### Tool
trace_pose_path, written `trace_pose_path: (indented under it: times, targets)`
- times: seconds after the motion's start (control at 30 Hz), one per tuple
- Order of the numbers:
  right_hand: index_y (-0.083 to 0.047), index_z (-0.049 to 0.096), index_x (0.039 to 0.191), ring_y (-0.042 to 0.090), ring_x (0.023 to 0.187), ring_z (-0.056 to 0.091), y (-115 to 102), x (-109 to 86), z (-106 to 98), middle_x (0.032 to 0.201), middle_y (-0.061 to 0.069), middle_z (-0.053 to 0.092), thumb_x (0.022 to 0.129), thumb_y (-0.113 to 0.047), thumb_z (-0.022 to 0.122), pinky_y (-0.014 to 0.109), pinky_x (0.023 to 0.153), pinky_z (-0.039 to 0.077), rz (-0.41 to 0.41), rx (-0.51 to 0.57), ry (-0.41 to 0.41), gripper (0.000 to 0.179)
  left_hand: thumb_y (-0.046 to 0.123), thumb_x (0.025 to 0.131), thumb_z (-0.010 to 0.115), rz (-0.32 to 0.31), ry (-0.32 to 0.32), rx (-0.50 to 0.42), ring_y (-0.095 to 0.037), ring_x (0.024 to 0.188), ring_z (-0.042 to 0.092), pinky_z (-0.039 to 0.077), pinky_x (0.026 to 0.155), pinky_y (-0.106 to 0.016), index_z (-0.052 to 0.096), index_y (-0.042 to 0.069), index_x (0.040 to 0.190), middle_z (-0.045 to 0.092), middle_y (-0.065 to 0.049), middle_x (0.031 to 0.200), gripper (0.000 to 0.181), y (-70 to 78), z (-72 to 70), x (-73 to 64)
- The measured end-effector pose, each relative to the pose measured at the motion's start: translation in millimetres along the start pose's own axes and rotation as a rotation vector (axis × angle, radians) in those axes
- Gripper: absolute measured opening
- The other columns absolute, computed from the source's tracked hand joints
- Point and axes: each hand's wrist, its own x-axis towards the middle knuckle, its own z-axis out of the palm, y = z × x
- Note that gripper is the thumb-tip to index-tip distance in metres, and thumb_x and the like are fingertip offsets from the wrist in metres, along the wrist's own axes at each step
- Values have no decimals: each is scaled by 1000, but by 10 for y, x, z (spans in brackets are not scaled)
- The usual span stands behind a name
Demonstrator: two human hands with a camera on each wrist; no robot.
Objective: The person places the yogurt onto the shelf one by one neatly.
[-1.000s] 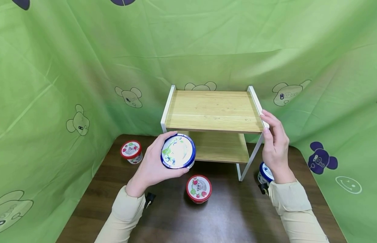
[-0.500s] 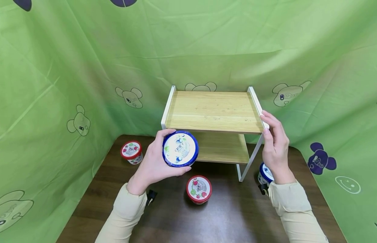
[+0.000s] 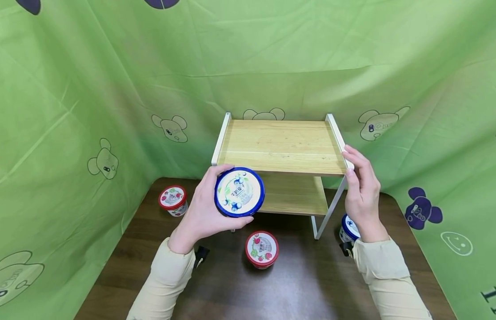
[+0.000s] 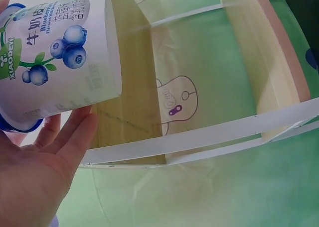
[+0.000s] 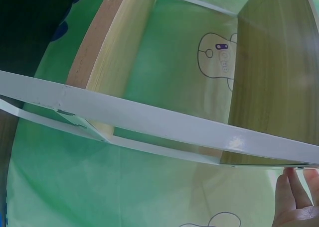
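My left hand point(image 3: 202, 209) grips a white tub with a blue lid point(image 3: 240, 192), held in front of the small two-tier shelf point(image 3: 280, 149). In the left wrist view, blueberries are printed on the side of the tub point(image 4: 65, 57), and fingers curl beneath it. At the shelf's right front corner, my right hand point(image 3: 363, 191) touches the white metal frame with its fingers extended. The right wrist view shows those fingertips point(image 5: 285, 192) against the outer side of the white frame point(image 5: 149, 110).
A red-lidded tub point(image 3: 262, 249) stands on the dark wooden table point(image 3: 296, 284) before the shelf. Another red-lidded tub point(image 3: 173, 198) is at the left. Partly behind my right wrist sits a blue-lidded tub point(image 3: 350, 228). Green cloth point(image 3: 272, 58) hangs around the table.
My left hand has risen slightly and shifted right with the blue-lidded tub, whose lid has tilted, and its glare is gone. The right hand stays in place.
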Motion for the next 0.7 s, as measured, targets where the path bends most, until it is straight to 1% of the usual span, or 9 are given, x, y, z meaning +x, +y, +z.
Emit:
trace_pose_path:
  times: [0.23, 0.4, 0.57, 0.7]
  targets:
    - [16, 57, 125, 34, 133, 50, 3, 2, 6, 138, 30, 55, 101, 1, 44, 33, 112, 39, -9, 3, 1, 32, 30, 60, 99, 33, 17, -53, -18, 123, 52, 49, 99, -46, 33, 19, 148, 53, 2, 139, 111, 9, 1, 34]
    - [16, 57, 126, 34, 134, 50, -1, 2, 6, 139, 30, 55, 101, 1, 44, 34, 113, 39, -7, 3, 0, 32, 23, 58, 99, 58, 41, -104, -20, 125, 51, 48, 102, -43, 32, 13, 144, 52, -1, 138, 110, 9, 6, 72]
    - [16, 57, 126, 35, 134, 50, -6, 9, 10, 138, 30, 55, 101, 1, 44, 35, 113, 38, -10, 3, 4, 32, 23, 56, 100, 87, 65, -132, -22, 123, 53, 48, 101, -42, 33, 8, 140, 53, -1, 136, 108, 19, 11, 119]
    - [16, 57, 126, 34, 133, 50, -5, 7, 10, 138, 30, 55, 101, 1, 44, 35, 113, 38, -10, 2, 9, 32, 23, 55, 100, 114, 82, -151, -23, 123, 53, 49, 101, -42, 34, 7, 139, 54, -1, 135, 107, 27, 12, 163]
